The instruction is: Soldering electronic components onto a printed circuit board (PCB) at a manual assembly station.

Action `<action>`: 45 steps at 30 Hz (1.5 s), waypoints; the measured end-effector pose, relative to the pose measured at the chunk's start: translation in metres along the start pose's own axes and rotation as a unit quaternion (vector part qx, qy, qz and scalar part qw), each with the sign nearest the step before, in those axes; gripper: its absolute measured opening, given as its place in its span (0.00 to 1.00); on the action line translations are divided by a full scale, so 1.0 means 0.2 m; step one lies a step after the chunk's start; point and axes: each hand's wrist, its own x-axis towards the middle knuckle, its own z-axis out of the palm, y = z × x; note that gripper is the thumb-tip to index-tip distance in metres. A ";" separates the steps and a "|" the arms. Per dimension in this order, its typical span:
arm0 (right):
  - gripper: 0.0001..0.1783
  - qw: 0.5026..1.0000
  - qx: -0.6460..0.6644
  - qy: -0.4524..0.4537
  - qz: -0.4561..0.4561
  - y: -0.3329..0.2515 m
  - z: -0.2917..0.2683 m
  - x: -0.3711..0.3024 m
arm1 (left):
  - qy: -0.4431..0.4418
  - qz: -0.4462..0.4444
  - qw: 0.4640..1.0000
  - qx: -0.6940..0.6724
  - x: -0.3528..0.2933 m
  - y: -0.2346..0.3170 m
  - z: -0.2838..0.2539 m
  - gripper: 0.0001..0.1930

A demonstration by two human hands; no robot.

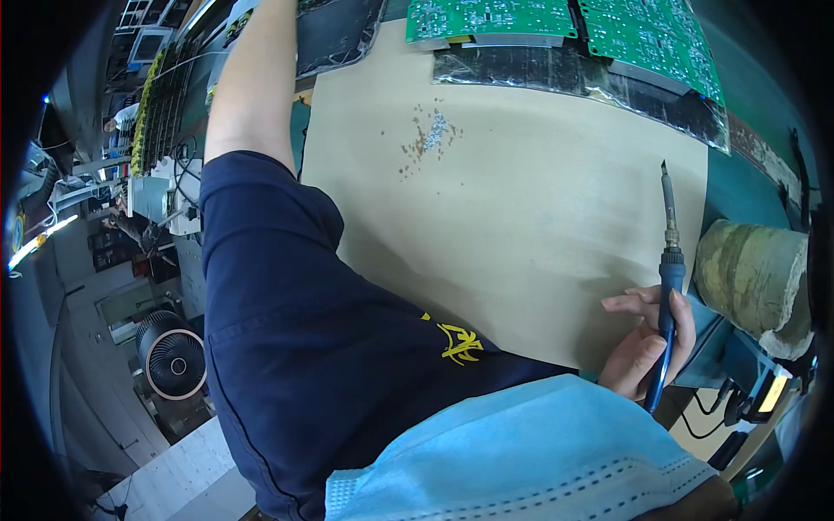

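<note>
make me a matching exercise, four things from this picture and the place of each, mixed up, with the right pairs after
Things
1. soldering iron
2. circuit boards
3. small greyish bits
4. round fan

Places
A. scattered on the beige sheet
B. at the lower left of the picture, away from the beige sheet
C. in the right hand
D. along the top edge of the picture

Right pairs
1-C, 2-D, 3-A, 4-B

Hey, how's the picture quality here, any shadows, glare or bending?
Head view: black corners, edges bending toward the rim; head view: soft shadow on the tan sheet beside the right hand; head view: glints on the dark plastic wrap, a glaring light strip far left.
</note>
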 end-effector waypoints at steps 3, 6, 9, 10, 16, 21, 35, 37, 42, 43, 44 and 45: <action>0.31 1.000 -0.007 -0.002 0.002 -0.01 0.02 0.00 | -0.017 -0.020 0.999 -0.018 -0.07 0.14 0.02 0.28; 0.31 1.000 -0.010 -0.007 0.003 -0.01 0.03 0.02 | -0.023 -0.031 0.999 -0.026 -0.14 0.32 0.03 0.32; 0.31 1.000 -0.006 -0.002 0.014 -0.02 0.04 0.02 | -0.028 -0.037 0.999 -0.027 -0.20 0.45 0.02 0.35; 0.31 1.000 -0.003 0.002 0.018 -0.02 0.05 0.02 | -0.030 -0.034 0.999 -0.029 -0.21 0.48 0.02 0.36; 0.30 0.999 -0.027 -0.013 0.010 -0.03 0.04 0.03 | -0.021 -0.018 0.998 -0.063 -0.23 0.46 0.01 0.38; 0.29 0.999 -0.035 -0.028 -0.007 -0.04 0.05 0.04 | -0.121 -0.054 0.858 -0.496 -0.36 0.22 -0.09 0.29; 0.26 0.998 -0.030 -0.025 -0.052 -0.01 0.05 0.03 | -0.240 -0.133 0.557 -0.784 -1.94 0.19 -0.42 0.26; 0.26 0.999 0.013 -0.022 -0.047 -0.01 0.05 0.01 | -0.338 -0.067 0.525 -0.778 -2.09 0.23 -0.40 0.31; 0.27 0.977 -0.089 0.036 -0.192 -0.04 -0.08 -0.04 | -0.411 -0.026 0.469 -0.781 -2.38 0.37 -0.31 0.24; 0.27 0.963 -0.131 0.062 -0.227 -0.05 -0.12 -0.05 | -0.418 -0.047 0.497 -0.759 -2.41 0.39 -0.30 0.20; 0.27 0.948 -0.155 0.094 -0.261 -0.05 -0.14 -0.05 | -0.434 -0.026 0.479 -0.763 -2.44 0.42 -0.29 0.20; 0.28 0.934 -0.176 0.132 -0.280 -0.06 -0.17 -0.05 | -0.443 -0.029 0.480 -0.757 -2.46 0.44 -0.28 0.19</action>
